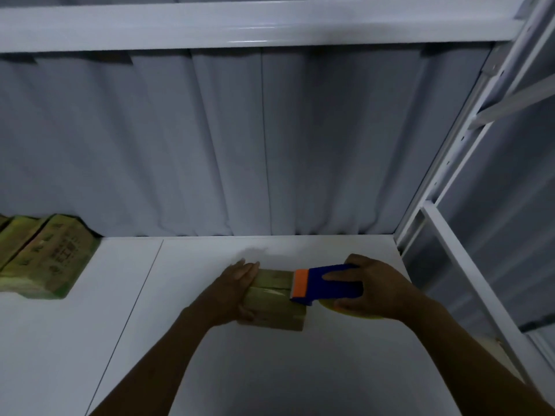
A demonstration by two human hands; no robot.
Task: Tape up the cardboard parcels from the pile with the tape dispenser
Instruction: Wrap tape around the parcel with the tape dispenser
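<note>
**Entry: cardboard parcel [271, 298], being taped**

Handling, by my judgement: small, light and stiff-walled. It is likely to skid on the smooth counter [270, 370], so I brace its side rather than its flaps.

Place: on the counter, between my two sets of fingers.

Left fingers [244, 267]: straight, laid flat against its left side, gripping nothing.

Right fingers [336, 276]: curled round the blue tape dispenser [327, 285], orange mouth at the parcel's right top edge.

Pile [42, 259]: well apart, beyond my left fingers.

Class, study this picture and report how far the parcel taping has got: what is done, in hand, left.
Done: one parcel lies on the table, apart from the pile. In hand: the left hand steadies it while the right hand holds the tape dispenser at its right end. Left: finishing this parcel, then probably the pile.
</note>
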